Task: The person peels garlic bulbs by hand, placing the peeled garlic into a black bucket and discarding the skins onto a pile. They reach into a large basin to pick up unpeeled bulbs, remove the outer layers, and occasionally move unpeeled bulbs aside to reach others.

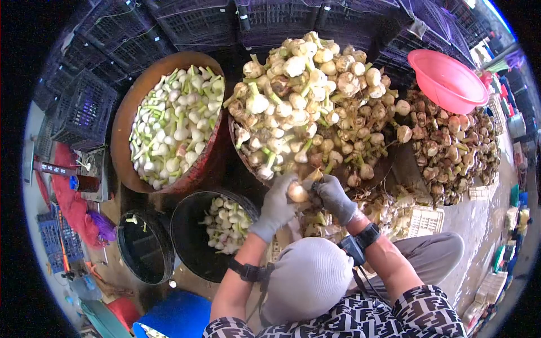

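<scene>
My left hand [277,205], in a grey glove, is wrapped round a garlic bulb [297,192] with a pale tan skin. Close beside it, my gloved right hand [335,198] has its fingers curled together at the bulb's stem side; what they grip is too small to make out. Both hands are over the near rim of a large round tub [256,179] heaped with untrimmed garlic bulbs [338,115], many with stems and loose brown skins. Left of my left hand, a black bucket [189,256] holds several cleaned bulbs [225,225].
Cleaned garlic [174,132] fills a rusty tub [127,149] on the left. A dark bucket [143,265] stands below it. Right lie a pink basin [445,81] and brown, dirty garlic [456,146]. Loose skins [389,211] lie by my knee. Black crates [194,25] line the back.
</scene>
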### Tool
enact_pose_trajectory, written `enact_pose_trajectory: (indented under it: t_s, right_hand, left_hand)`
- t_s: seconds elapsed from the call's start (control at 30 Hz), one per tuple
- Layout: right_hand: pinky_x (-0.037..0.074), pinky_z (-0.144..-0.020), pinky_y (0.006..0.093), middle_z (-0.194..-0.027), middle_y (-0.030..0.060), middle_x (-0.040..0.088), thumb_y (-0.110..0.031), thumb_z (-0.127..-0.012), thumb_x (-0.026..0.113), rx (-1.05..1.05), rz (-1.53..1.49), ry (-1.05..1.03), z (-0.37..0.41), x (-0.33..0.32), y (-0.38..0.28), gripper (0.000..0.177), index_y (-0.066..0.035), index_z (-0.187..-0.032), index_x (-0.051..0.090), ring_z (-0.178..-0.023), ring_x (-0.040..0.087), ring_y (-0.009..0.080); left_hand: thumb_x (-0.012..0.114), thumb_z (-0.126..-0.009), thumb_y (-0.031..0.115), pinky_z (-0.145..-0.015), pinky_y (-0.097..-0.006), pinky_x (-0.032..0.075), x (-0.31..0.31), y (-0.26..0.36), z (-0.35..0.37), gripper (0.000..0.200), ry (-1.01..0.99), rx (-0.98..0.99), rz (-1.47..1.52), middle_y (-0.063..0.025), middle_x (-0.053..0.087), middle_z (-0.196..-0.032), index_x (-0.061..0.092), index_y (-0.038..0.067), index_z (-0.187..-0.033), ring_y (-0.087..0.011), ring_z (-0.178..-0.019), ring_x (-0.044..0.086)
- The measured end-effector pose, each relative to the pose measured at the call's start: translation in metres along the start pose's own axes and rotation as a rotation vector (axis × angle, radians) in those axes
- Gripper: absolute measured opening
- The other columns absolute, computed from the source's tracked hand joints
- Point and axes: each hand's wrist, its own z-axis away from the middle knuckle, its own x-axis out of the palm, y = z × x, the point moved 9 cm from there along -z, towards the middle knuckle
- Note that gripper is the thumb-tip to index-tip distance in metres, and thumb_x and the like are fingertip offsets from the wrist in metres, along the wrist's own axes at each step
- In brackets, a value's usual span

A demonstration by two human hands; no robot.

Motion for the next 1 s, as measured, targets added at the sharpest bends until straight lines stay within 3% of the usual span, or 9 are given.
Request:
enact_pose_trajectory:
  t_s: [0.23,0.33,0.37,0.5,0.6,0.67,0.77,0.8,1.0]
  right_hand:
    - [0.042,-0.048,0.0244,-0.065,0.0007,0.057,-0.012,-0.075,0.065,-0.104,0.140,-0.124,0.003,-0.001,-0.006,0.011,-0.001,-0.078,0.063,-0.053,0.051,0.0085]
    - [0.045,-0.052,0.0292,-0.068,0.0074,0.059,-0.006,-0.065,0.066,-0.366,0.540,-0.168,-0.008,-0.007,-0.002,0.010,-0.006,-0.075,0.063,-0.059,0.056,0.0223]
    - [0.045,-0.052,0.0290,-0.069,0.0089,0.059,-0.006,-0.066,0.065,-0.932,0.874,-0.131,0.016,0.009,-0.034,0.008,-0.004,-0.073,0.062,-0.059,0.056,0.0223]
    - [0.045,-0.057,0.0239,-0.074,0.0023,0.060,-0.002,-0.071,0.053,-0.041,-0.103,-0.084,-0.001,-0.007,0.004,0.017,0.002,-0.085,0.060,-0.063,0.055,0.0108]
    - [0.046,-0.063,0.0228,-0.080,0.0036,0.063,0.000,-0.070,0.051,-0.372,0.359,-0.148,0.005,-0.002,-0.014,0.023,0.003,-0.091,0.061,-0.070,0.055,0.0080]
    - [0.046,-0.068,0.0241,-0.086,0.0036,0.064,0.005,-0.071,0.057,-0.542,0.682,-0.022,0.000,-0.004,-0.016,0.024,0.002,-0.095,0.060,-0.077,0.056,0.0088]
    - [0.045,-0.070,0.0229,-0.091,0.0045,0.063,-0.002,-0.076,0.061,-0.464,0.411,-0.005,-0.005,-0.007,-0.012,0.025,0.000,-0.101,0.058,-0.078,0.055,0.0088]
    - [0.045,-0.071,0.0253,-0.087,0.0052,0.065,-0.006,-0.074,0.062,-0.349,0.307,0.051,-0.009,-0.014,-0.005,0.023,-0.003,-0.096,0.061,-0.078,0.057,0.0103]
    - [0.044,-0.066,0.0219,-0.086,0.0038,0.064,-0.008,-0.075,0.065,-0.110,0.066,0.009,-0.001,-0.005,-0.004,0.023,0.002,-0.094,0.060,-0.073,0.056,0.0090]
  left_hand:
    - [0.078,-0.057,0.015,-0.089,-0.0324,0.041,-0.004,0.007,-0.001,0.061,0.018,0.051,0.017,-0.0113,0.054,-0.109,0.050,0.005,-0.110,-0.0247,-0.103,0.052]
    - [0.080,-0.056,0.019,-0.087,-0.0301,0.041,-0.005,0.001,-0.003,0.061,0.002,-0.031,0.095,-0.0101,0.056,-0.105,0.052,0.005,-0.108,-0.0209,-0.099,0.053]
    - [0.080,-0.056,0.020,-0.087,-0.0292,0.041,-0.002,-0.006,-0.002,0.060,-0.002,-0.071,0.157,-0.0095,0.057,-0.103,0.053,0.005,-0.108,-0.0194,-0.097,0.054]
    - [0.067,-0.074,0.028,-0.078,-0.0263,0.045,0.009,-0.032,0.002,0.036,-0.017,-0.214,0.486,-0.0059,0.063,-0.090,0.058,0.003,-0.098,-0.0129,-0.082,0.058]
    - [0.034,-0.091,0.040,-0.070,-0.0289,0.048,0.033,-0.036,0.007,0.048,-0.173,-0.462,1.087,-0.0077,0.064,-0.085,0.055,-0.001,-0.102,-0.0193,-0.070,0.061]
    - [0.035,-0.091,0.040,-0.070,-0.0289,0.048,0.037,-0.069,0.002,0.047,0.004,-0.488,0.954,-0.0073,0.064,-0.085,0.054,0.000,-0.105,-0.0184,-0.072,0.062]
    - [0.039,-0.090,0.044,-0.071,-0.0291,0.049,0.023,-0.036,-0.012,0.048,-0.071,-0.467,0.976,-0.0090,0.060,-0.095,0.050,0.003,-0.113,-0.0174,-0.080,0.058]
    - [0.052,-0.086,0.038,-0.074,-0.0299,0.046,0.002,-0.042,-0.021,0.045,0.105,-0.234,0.319,-0.0101,0.060,-0.093,0.050,0.001,-0.111,-0.0181,-0.082,0.058]
    - [0.062,-0.081,0.024,-0.070,-0.0268,0.046,0.006,-0.033,-0.014,0.032,0.244,-0.259,0.592,-0.0091,0.061,-0.088,0.054,0.001,-0.103,-0.0148,-0.077,0.057]
